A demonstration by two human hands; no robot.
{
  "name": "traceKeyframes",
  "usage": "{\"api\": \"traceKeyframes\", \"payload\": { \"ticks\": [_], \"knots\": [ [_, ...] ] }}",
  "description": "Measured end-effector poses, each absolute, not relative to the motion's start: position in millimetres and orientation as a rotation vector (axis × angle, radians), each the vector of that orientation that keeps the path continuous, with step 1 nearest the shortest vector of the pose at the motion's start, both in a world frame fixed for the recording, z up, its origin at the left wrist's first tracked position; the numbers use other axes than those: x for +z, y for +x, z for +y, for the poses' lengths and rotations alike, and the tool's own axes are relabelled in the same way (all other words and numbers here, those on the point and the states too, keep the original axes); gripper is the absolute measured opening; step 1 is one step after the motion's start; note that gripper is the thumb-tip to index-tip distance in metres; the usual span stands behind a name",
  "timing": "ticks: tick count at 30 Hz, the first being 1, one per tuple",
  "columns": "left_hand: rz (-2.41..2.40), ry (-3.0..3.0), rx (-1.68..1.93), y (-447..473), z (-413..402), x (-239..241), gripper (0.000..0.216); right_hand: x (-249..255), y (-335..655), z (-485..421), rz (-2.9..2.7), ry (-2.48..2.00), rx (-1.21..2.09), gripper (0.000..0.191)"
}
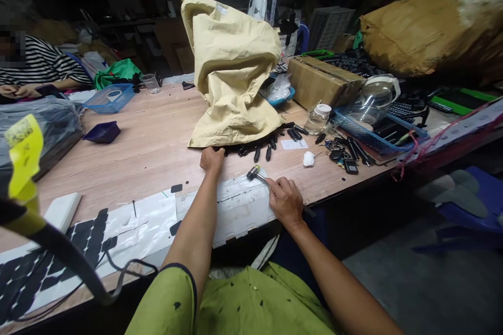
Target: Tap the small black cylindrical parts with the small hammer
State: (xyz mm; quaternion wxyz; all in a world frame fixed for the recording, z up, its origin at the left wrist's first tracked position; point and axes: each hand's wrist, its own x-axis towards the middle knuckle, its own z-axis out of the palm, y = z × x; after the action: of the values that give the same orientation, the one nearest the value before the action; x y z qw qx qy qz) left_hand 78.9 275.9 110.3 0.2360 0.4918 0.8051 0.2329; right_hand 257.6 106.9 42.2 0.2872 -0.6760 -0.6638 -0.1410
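Observation:
My right hand (286,200) is closed around the handle of a small hammer (253,172), whose dark head with a yellowish face is over the white strip at the table's near edge. Farther forward, my left hand (212,159) is closed at the lower edge of a big yellowish paper bag (236,63). Something dark shows at its fingertips, too small to make out. Several black handle-like pieces (257,153) lie by the bag's bottom edge, some partly hidden under it.
To the right are a lidded jar (317,118), keys (338,151), a blue basket (383,128) and a cardboard box (324,81). On the left are a purple tray (102,132), a blue basket (112,98) and a black curved arm (63,256). Another person in stripes sits far left.

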Motion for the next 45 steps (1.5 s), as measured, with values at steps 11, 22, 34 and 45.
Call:
{"api": "traceKeyframes", "payload": {
  "ticks": [11, 22, 34, 45],
  "knots": [
    [2.053, 1.566, 0.525, 59, 195, 108, 0.011, 41, 262, 109, -1.748, -1.797, -0.348, 0.033],
    [1.600, 2.070, 0.729, 52, 135, 67, 0.014, 42, 270, 115, -1.743, -1.820, -0.264, 0.030],
    [1.578, 2.060, 0.628, 52, 139, 68, 0.019, 65, 244, 69, -1.738, -1.444, 0.272, 0.036],
    [1.578, 2.052, 0.623, 55, 140, 68, 0.019, 62, 244, 62, -1.794, -1.474, 0.149, 0.039]
  ]
}}
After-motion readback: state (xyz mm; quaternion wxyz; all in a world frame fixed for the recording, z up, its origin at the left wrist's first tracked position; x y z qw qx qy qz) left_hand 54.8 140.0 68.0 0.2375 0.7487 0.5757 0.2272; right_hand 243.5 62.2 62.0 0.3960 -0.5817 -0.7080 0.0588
